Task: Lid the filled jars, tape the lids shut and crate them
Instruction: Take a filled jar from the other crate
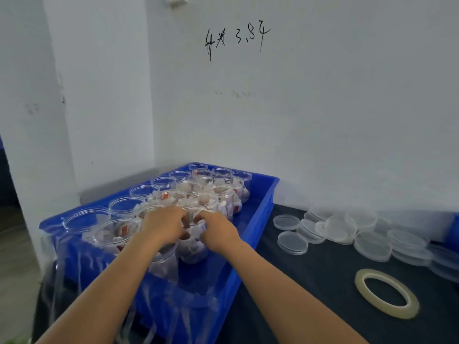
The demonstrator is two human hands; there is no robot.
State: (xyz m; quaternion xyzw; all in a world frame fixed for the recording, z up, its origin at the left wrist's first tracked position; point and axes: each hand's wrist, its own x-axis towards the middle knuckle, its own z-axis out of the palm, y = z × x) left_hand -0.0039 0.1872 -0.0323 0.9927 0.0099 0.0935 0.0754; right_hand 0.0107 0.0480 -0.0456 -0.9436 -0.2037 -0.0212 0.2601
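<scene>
A blue crate [260, 207] on the table's left holds several clear plastic jars filled with white and red packets. Both hands reach into it from below. My left hand [161, 225] and my right hand [218, 229] grip the rim of one open jar [193, 247] in the crate's near right part, fingers curled over its edge. Several clear round lids [332, 229] lie piled on the dark table to the right. A roll of clear tape [387, 296] lies flat near the table's front right.
White walls stand close behind the crate and table, with handwriting on the far wall. Clear plastic strips [82, 269] hang over the crate's near left edge. A blue object [453, 229] shows at the right border.
</scene>
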